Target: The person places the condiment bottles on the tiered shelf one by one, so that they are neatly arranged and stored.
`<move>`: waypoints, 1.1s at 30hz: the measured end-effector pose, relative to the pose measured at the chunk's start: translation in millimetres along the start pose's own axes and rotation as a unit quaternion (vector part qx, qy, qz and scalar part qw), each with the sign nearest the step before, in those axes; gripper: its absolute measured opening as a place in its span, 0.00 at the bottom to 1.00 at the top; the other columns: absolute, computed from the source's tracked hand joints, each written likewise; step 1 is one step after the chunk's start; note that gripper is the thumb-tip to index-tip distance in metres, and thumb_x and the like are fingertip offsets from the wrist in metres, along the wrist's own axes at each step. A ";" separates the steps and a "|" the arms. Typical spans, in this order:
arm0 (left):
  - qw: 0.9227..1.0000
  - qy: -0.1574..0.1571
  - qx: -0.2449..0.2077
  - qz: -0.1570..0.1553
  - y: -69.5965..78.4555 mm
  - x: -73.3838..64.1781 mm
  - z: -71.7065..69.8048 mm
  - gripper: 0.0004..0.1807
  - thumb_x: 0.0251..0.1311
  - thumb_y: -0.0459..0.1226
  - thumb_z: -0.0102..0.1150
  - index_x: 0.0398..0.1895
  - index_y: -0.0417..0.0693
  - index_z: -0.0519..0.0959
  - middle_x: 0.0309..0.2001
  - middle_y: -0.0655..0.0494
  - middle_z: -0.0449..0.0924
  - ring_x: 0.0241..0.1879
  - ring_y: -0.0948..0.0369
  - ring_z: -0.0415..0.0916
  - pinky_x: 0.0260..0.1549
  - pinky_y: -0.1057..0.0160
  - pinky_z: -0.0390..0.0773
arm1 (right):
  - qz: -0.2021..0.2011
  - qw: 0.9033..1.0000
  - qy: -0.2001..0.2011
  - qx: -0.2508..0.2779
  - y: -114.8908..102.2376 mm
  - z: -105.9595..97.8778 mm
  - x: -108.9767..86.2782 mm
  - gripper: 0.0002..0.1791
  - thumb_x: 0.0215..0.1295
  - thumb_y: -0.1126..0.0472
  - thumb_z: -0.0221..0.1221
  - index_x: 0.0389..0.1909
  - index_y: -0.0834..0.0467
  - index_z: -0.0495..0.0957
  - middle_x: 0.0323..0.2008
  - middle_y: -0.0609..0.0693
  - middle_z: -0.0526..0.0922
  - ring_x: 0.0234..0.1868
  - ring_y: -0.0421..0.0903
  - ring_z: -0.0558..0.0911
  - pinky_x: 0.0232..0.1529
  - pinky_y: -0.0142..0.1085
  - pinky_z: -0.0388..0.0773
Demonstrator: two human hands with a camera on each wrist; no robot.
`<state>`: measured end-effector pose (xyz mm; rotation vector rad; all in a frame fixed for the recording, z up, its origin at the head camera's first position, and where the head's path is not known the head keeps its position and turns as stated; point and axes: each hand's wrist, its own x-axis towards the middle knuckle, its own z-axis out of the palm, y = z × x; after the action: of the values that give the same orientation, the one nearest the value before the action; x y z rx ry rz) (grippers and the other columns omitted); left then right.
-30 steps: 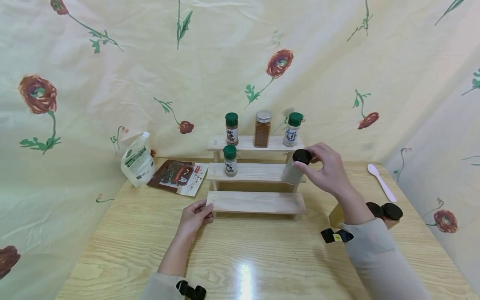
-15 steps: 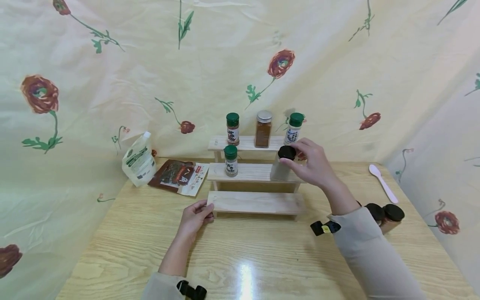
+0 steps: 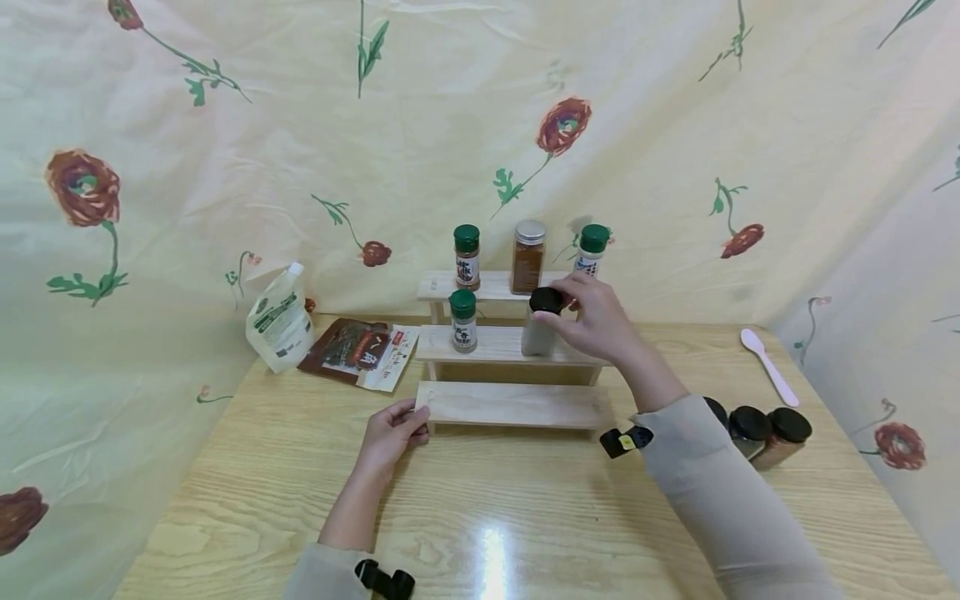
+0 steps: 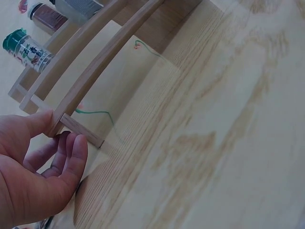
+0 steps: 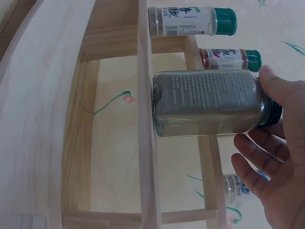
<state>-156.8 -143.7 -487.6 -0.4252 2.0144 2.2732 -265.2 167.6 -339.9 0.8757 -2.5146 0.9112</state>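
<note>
My right hand [image 3: 592, 321] grips a square spice jar [image 5: 207, 102] by its black lid [image 3: 546, 300], thumb on one side and fingers on the other. Greyish powder shows through the clear wall, and the jar's base is at the middle step of the wooden three-tier rack [image 3: 517, 404]. Left of it on that step stands a green-capped spice bottle [image 3: 463, 321]. My left hand [image 3: 390, 433] pinches the left end of the rack's lowest step, thumb on top; in the left wrist view its fingers [image 4: 76, 155] curl below the board.
On the top step stand a green-capped bottle [image 3: 467, 257], a silver-lidded jar [image 3: 528, 258] and another green-capped bottle [image 3: 592, 247]. A white spouted pouch [image 3: 281, 321] and a brown packet [image 3: 360, 354] lie left. Several black-lidded jars [image 3: 780, 437] and a pale spoon [image 3: 770, 367] are right.
My right hand has carried the black-lidded jar left along the middle step, from its right end to near the centre. The left hand has stayed on the rack.
</note>
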 end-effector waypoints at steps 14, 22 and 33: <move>1.000 0.001 0.005 -0.001 -2.3 1.7 -1.7 0.25 0.69 0.33 0.63 0.64 0.27 0.72 0.39 0.48 0.79 0.34 0.61 0.80 0.37 0.66 0.88 | 0.020 0.999 -0.002 0.026 -6.8 17.1 12.0 0.25 0.61 0.54 0.73 0.53 0.66 0.81 0.43 0.58 0.80 0.41 0.54 0.82 0.40 0.46 0.87; 1.000 0.003 0.007 0.002 -1.6 3.5 -0.4 0.24 0.69 0.33 0.63 0.62 0.28 0.74 0.38 0.48 0.79 0.34 0.60 0.80 0.37 0.67 0.88 | 0.049 0.998 -0.003 0.034 -7.5 17.3 8.7 0.27 0.62 0.54 0.72 0.55 0.66 0.78 0.45 0.58 0.79 0.42 0.54 0.83 0.42 0.46 0.87; 1.000 0.001 0.005 -0.002 -2.4 4.3 -1.9 0.25 0.68 0.33 0.64 0.63 0.27 0.73 0.37 0.49 0.80 0.33 0.61 0.80 0.36 0.67 0.88 | 0.100 0.994 0.000 0.054 13.8 0.1 -32.0 0.27 0.66 0.54 0.69 0.59 0.64 0.74 0.49 0.58 0.79 0.45 0.54 0.80 0.48 0.51 0.84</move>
<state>-160.0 -145.8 -491.2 -0.4294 2.0224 2.2611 -249.8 189.9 -361.8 0.6630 -2.6082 1.1177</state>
